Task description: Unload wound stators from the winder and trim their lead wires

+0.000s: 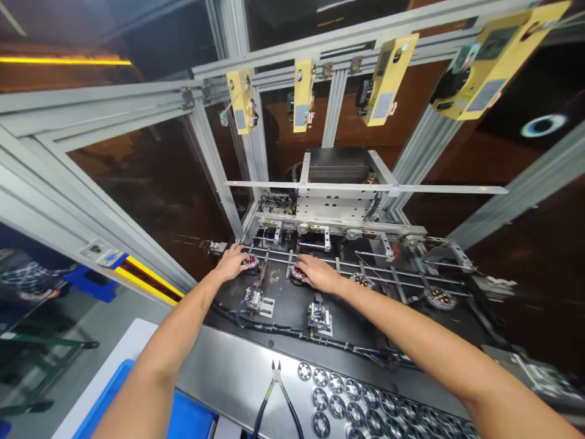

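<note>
My left hand (232, 263) is at the leftmost round part (251, 261), its fingertips on the part's edge. My right hand (319, 273) reaches to a second round part (298, 272), with fingers over its top and side. Both parts show red and metal and sit on the machine's rails. Further right, a third round part (361, 280) and a fourth (440, 297) lie along the same rails, touched by neither hand. The fingers of both hands are bent around the parts' rims, partly hiding them.
Pliers (276, 373) with open jaws lie on the metal ledge (219, 360), beside several metal rings (337, 405). Small fixtures (319, 317) stand before the rails. Yellow units (303, 94) hang overhead from the frame. A blue bin (189, 417) is below left.
</note>
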Tool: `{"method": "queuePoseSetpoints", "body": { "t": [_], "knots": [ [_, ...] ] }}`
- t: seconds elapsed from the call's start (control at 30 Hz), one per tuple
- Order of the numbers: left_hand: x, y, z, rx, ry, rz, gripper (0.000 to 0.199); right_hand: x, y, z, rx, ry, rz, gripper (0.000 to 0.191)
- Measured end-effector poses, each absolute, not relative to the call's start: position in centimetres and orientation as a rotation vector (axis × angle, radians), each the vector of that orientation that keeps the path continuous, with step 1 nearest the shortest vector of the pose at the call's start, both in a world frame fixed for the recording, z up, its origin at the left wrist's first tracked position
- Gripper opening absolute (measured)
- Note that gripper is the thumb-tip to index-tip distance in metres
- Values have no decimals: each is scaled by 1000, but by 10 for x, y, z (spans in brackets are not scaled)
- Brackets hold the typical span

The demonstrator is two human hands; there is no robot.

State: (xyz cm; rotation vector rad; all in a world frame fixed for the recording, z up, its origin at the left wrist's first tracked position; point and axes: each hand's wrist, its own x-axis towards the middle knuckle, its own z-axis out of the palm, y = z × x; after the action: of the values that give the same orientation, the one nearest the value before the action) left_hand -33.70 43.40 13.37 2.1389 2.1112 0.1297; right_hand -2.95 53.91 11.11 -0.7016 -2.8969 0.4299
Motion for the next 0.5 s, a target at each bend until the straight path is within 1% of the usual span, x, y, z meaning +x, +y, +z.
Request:
{"method": "queuePoseSetpoints", "body": {
  "t": [0.3, 0.5],
  "knots": [
    [-343, 451, 125, 2103, 2000, 18, 36, -34, 545, 104, -666, -2956, 474, 33],
    [-343, 464, 117, 2035, 1949, -70, 32, -36, 544, 103, -694, -2965, 512, 34]
  ]
}}
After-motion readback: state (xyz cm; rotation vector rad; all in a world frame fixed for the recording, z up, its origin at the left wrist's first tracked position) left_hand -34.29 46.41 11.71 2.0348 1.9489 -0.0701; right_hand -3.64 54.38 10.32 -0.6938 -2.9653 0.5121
